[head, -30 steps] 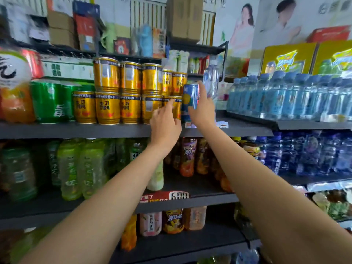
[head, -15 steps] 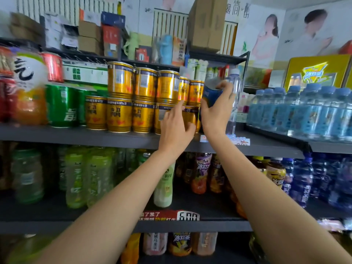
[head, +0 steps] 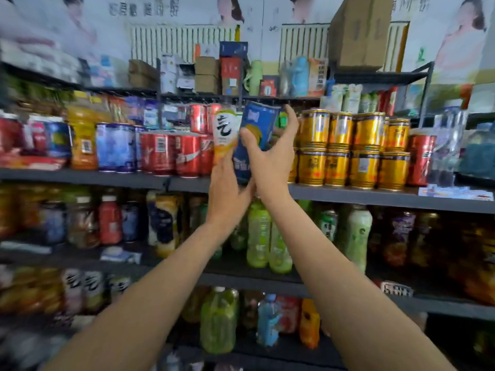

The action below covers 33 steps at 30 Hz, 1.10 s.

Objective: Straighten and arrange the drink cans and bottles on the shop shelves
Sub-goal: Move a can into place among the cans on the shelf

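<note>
Now a tilted blue can (head: 258,129) is gripped by the right hand (head: 270,159), just left of the gold cans (head: 353,151). A white can (head: 225,135) beside it is held by the left hand (head: 227,188).

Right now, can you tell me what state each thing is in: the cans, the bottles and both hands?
Blue can: tilted, gripped by the right hand, off the shelf.
White and orange can: upright, left hand at its base; grip hidden.
Gold cans: upright, stacked two high.
Red cans: upright in a row on the shelf.
Green bottles: upright, one shelf below.
Cardboard box: closed, on top.
</note>
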### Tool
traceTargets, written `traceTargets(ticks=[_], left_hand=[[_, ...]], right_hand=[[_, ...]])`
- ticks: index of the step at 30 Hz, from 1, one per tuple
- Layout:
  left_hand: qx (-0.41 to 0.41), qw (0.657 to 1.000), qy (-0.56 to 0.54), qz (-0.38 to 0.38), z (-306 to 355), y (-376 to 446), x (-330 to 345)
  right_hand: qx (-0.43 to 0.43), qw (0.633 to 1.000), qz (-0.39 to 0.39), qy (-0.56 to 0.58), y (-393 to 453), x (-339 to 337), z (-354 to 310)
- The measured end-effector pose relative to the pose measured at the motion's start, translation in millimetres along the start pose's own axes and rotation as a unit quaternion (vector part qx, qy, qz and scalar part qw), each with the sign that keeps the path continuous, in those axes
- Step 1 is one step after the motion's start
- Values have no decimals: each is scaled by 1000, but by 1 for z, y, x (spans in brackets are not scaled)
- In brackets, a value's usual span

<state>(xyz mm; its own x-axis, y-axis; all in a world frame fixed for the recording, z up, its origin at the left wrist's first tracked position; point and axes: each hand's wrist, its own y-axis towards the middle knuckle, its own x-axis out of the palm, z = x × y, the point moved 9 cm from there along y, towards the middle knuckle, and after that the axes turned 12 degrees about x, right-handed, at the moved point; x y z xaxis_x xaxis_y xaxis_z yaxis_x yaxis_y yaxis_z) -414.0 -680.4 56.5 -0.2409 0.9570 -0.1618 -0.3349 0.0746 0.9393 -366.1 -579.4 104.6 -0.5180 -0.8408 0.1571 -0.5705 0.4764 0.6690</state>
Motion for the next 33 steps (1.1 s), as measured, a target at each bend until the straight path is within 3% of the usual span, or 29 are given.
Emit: traceTargets(ticks=[3, 9, 17, 21, 27, 33], left_hand=[[-7, 1000, 10, -3, -26, -11, -56], [-49, 998, 25, -13, -82, -13, -142], [-66, 996, 65, -4, -169, 11, -226], [-86, 993, 74, -10, -210, 11, -254], [-76, 989, 102, -73, -254, 30, -272], [-33, 983, 126, -132, -292, 48, -280]], right_hand=[[67, 997, -23, 6, -15, 58, 9], [106, 992, -58, 20, -38, 164, 25], [109, 986, -122, 31, -26, 293, 43], [96, 985, -141, -23, -29, 343, 56], [110, 987, -102, -52, -21, 380, 73], [65, 986, 50, -145, -2, 368, 64]])
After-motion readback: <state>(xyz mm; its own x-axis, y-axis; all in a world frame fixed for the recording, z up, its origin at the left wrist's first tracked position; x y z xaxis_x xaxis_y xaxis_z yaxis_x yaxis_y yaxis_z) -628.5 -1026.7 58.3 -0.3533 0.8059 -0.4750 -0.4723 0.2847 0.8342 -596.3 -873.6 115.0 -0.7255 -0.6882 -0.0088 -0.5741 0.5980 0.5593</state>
